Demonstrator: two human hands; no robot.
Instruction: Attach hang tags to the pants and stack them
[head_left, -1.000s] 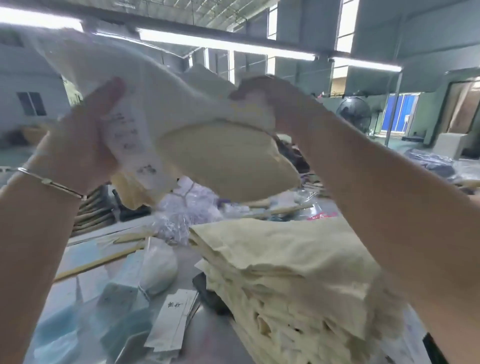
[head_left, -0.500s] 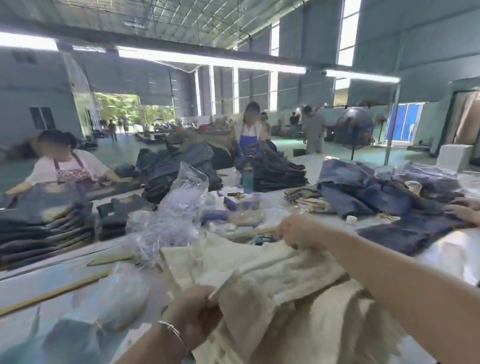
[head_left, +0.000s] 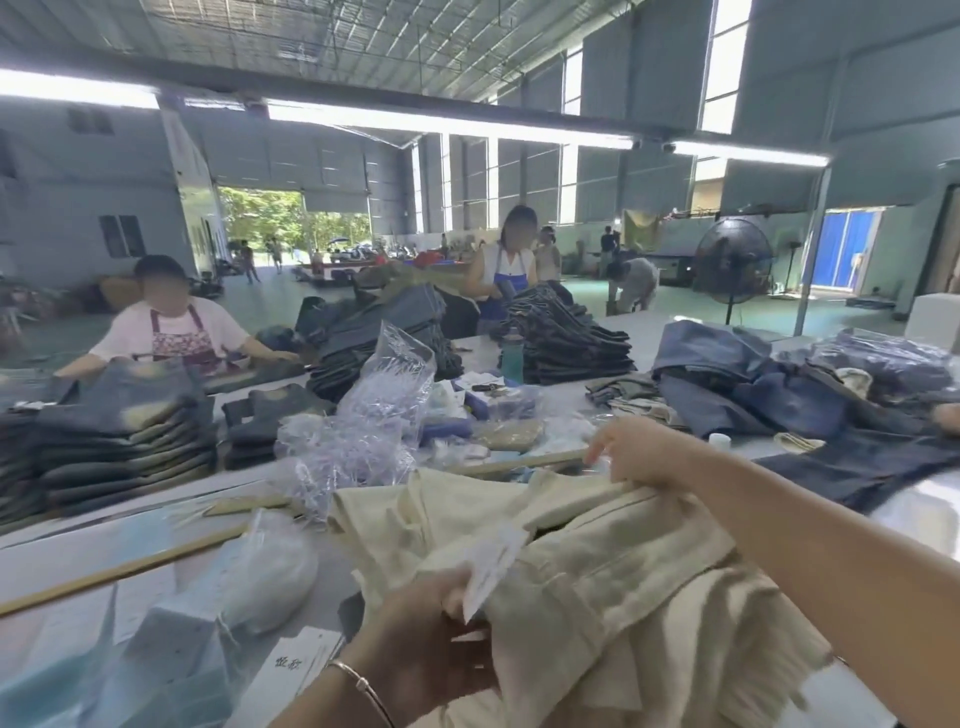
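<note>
Left hand (head_left: 415, 644) pinches a white hang tag (head_left: 491, 564) on cream pants (head_left: 597, 587); right hand (head_left: 641, 452) grips the far edge, laying them atop the stack.

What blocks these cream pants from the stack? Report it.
Nothing visible does. The left hand and right hand both grip the cream pants, which already lie on top of the cream stack. A white tag sits at the left grip.
</note>
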